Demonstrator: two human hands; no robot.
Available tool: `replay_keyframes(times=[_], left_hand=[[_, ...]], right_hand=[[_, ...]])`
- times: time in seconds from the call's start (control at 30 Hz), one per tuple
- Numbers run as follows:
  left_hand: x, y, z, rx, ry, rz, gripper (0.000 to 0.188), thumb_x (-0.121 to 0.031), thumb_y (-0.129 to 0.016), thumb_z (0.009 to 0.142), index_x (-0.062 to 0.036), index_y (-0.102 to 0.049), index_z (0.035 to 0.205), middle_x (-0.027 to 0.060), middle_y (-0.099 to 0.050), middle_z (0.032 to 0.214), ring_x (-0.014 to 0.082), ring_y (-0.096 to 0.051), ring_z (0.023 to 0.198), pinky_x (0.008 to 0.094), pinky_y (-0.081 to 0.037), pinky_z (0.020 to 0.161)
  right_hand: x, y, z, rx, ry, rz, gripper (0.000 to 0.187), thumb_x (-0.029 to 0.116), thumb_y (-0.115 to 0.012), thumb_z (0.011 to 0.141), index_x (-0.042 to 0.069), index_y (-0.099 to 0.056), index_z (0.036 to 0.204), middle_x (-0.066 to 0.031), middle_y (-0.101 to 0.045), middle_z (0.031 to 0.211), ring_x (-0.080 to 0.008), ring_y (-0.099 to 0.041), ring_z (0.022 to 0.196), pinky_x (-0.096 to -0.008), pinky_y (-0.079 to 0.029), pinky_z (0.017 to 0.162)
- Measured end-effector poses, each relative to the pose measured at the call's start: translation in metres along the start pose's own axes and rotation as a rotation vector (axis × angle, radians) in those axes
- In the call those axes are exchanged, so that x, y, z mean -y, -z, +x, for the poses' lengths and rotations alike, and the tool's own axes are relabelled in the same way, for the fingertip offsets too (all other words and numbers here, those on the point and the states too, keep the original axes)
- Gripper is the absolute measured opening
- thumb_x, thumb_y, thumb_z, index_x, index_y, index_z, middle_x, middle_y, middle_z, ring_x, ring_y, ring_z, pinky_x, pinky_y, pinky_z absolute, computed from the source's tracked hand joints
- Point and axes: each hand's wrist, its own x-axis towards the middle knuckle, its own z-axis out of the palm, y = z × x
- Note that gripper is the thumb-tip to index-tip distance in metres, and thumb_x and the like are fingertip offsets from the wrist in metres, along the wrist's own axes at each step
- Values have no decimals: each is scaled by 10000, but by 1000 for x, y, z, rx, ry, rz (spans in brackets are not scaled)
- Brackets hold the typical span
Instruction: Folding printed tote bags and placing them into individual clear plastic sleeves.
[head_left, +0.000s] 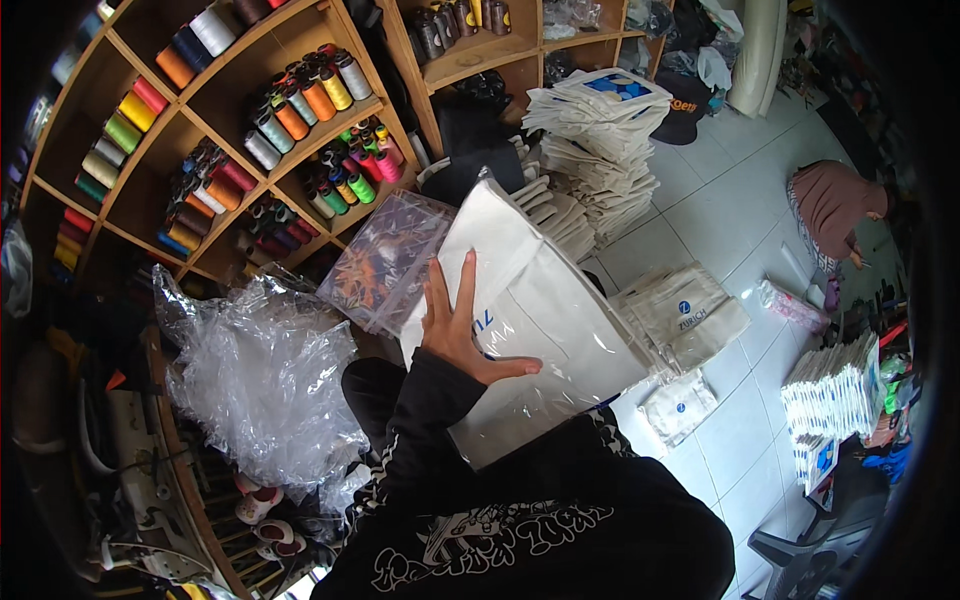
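On my lap lies a flat white cloth bag (545, 310) inside a clear plastic sleeve, tilted, with blue print partly covered by my hand. Spread over its top is my left hand (462, 335), fingers stretched and thumb out to the right, pressing on the plastic. My right hand does not show; the bag and my dark clothing cover the place where that arm would be. Left of my knee is a heap of crumpled clear plastic sleeves (265, 375). A patterned clear plastic package (385, 260) leans just beyond the bag's left edge.
Tall stacks of folded white bags (600, 150) stand ahead. Packed bags (690, 315) lie on the tiled floor to the right, near another stack (830, 390) and a dark chair (820, 545). Wooden shelves (225, 125) hold thread spools. A person (835, 210) sits at far right.
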Motion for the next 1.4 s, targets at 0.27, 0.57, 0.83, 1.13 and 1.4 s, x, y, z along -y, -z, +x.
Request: replay_keyframes(times=[0.27, 0.57, 0.83, 1.13, 1.4], left_hand=[[43, 34, 9, -224, 78, -112, 959, -380, -730, 649, -12, -184, 1346, 313, -391, 1202, 392, -417, 1122, 398, -366, 920], [88, 59, 21, -8, 282, -539, 158, -138, -569, 846, 14, -580, 888, -3, -575, 737, 30, -470, 639, 177, -365, 572], [95, 58, 16, -447, 167, -746, 139, -147, -499, 889, -20, -524, 841, -67, -470, 713, 9, -365, 647, 155, -311, 631], [68, 71, 17, -450, 40, -875, 309, -237, -465, 897, 11, -506, 1077, 52, -576, 991, 95, -491, 920, 223, -344, 835], [52, 80, 12, -471, -8, -639, 261, -220, -506, 885, 20, -569, 967, 18, -597, 881, 75, -514, 783, 217, -398, 730]], right_hand=[[5, -18, -5, 36, -35, -25, 476, 389, -344, 923, 25, -404, 1224, -117, -479, 1187, -190, -474, 1062, -291, -365, 911], [7, -55, -12, 86, -55, -45, 486, 396, -346, 923, 9, -426, 1205, -121, -507, 1154, -184, -488, 1040, -274, -368, 902], [32, -107, 2, 172, -45, -110, 497, 403, -347, 922, -6, -446, 1188, -125, -532, 1124, -178, -501, 1021, -259, -370, 895], [56, -189, 0, -99, 356, -1371, 378, 314, -478, 894, 75, -414, 608, 59, -340, 548, -44, -311, 521, -242, -253, 477], [58, -207, 5, 70, 550, -1220, 322, 272, -494, 878, 28, -489, 669, 48, -415, 560, -41, -341, 540, -231, -268, 489]])
